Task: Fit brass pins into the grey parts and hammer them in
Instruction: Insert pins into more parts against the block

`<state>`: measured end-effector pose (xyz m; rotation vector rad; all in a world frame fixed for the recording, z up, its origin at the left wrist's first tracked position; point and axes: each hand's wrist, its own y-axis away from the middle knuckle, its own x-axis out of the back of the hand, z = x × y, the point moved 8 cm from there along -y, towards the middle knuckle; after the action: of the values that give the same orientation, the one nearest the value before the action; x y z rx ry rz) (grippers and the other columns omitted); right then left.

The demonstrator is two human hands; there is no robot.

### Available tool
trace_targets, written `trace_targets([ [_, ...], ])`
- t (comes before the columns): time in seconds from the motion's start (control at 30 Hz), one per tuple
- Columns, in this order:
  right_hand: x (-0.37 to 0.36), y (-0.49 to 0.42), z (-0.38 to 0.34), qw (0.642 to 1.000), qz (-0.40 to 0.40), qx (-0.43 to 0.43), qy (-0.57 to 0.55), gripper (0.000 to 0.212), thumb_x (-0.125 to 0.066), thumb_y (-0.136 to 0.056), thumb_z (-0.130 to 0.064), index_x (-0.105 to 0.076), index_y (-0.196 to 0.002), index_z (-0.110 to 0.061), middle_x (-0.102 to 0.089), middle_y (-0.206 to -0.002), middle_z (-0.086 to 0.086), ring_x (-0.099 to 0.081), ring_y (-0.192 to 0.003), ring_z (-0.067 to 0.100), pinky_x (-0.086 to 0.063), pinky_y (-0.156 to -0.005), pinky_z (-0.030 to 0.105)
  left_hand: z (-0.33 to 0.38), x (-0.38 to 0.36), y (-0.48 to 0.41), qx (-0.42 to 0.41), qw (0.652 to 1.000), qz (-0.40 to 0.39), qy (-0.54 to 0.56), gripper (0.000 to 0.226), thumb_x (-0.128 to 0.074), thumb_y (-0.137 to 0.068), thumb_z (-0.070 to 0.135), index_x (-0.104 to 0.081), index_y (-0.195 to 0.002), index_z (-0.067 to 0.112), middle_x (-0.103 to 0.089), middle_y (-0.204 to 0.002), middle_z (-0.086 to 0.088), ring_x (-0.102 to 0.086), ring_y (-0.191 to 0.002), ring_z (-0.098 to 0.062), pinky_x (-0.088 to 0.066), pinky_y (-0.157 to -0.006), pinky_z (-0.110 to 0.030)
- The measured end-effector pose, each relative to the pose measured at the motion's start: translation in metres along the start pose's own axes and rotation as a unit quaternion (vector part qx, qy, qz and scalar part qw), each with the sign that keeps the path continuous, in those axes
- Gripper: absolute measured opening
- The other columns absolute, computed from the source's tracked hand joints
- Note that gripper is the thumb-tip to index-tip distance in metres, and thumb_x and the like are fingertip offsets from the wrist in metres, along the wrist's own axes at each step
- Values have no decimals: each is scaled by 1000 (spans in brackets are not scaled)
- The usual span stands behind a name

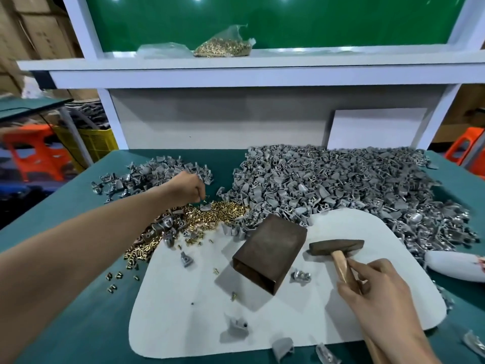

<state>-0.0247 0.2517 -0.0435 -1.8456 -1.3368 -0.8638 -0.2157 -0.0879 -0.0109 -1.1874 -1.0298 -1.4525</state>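
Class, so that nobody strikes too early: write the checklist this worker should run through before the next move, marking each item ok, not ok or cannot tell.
1. Right hand has a grip on the hammer, fingers round its handle: ok.
2. Hammer head is down at the white mat, apart from the left hand: ok.
3. A part is set on the metal block: not ok, its top is bare.
4. A pin is pinched in the left hand, which is over the brass pins: cannot tell.
5. There is a supply of grey parts behind the block: ok.
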Motion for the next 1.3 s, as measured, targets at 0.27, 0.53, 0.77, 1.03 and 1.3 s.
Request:
trace_targets([
  [0.27, -1, -1, 0, 1000, 3, 11, -5, 35, -73, -74, -10, -70, -109, -8, -49, -77, 7, -55, -77, 32, -34, -68, 32, -1, -19, 7, 52, 996, -42, -65, 18, -65, -89, 12, -66, -105, 4, -61, -94, -3, -56, -88, -14, -49, -90, -28],
  [0.53, 1, -2, 1, 1000, 10, 7, -19, 29, -73, -76, -13, -71, -104, -10, -50, -76, 5, -52, -73, 27, -34, -66, 32, 1, -20, 11, 98, 992, -44, -73, 35, -61, -90, 4, -53, -124, 2, -58, -91, -3, -60, -88, -17, -55, -81, -25],
  [0.77, 7, -3, 2, 999, 16, 7, -47, 39, -72, -80, -26, -67, -116, -12, -56, -88, 5, -53, -75, 21, -32, -69, 27, -2, -4, 15, 101, 994, 22, 26, 35, -65, -81, -7, -55, -108, 11, -50, -86, 2, -50, -66, -9, -38, -43, -14],
  [1.03, 26, -2, -7, 985, 68, 12, -157, 25, -66, -86, -27, -70, -108, -16, -58, -92, -3, -56, -73, 3, -34, -69, 26, -11, -2, 28, 114, 988, 56, 89, 38, -67, -82, -2, -57, -116, 15, -59, -110, -8, -56, -65, -10, -46, -49, -17],
  [1.3, 18, -5, -40, 950, 12, 39, -310, 20, -67, -86, -14, -71, -105, -14, -70, -78, 0, -63, -67, 11, -48, -67, 18, 36, 21, 54, 72, 949, 65, 301, 35, -67, -84, 1, -58, -117, 11, -69, -100, -10, -64, -69, -14, -53, -62, -20],
])
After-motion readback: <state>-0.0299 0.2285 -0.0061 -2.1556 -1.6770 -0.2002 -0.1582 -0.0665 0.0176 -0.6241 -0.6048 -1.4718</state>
